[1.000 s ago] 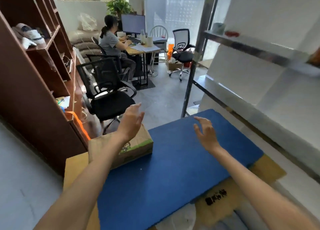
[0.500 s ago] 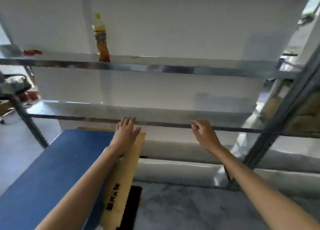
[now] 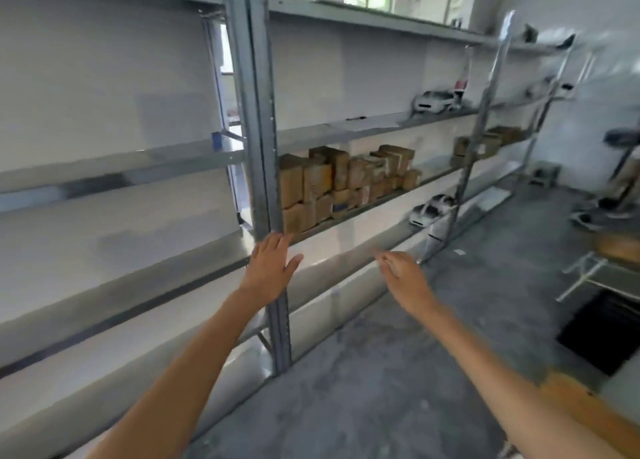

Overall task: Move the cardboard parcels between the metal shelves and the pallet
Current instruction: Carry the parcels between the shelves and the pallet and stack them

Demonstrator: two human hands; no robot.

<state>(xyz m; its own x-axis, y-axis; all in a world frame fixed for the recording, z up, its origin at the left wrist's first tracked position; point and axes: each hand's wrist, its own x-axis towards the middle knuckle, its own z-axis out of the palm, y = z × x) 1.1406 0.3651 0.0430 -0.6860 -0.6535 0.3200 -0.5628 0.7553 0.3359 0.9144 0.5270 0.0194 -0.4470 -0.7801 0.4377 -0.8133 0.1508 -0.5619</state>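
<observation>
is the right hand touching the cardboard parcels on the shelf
Apart. The head view shows the right hand hovering empty well short of the cardboard parcels.

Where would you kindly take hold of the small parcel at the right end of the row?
The small parcel looks best gripped by its front and free right face, reaching in from the open front, slightly from the right: bare shelf lies there, while the other parcels crowd its left.

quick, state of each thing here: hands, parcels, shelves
left hand, open, fingers straight, holding nothing
right hand, open, relaxed, holding nothing
cardboard parcels, stacked on a middle shelf, untouched
farther parcels, stacked one bay on, blurred
metal shelves, standing upright
</observation>
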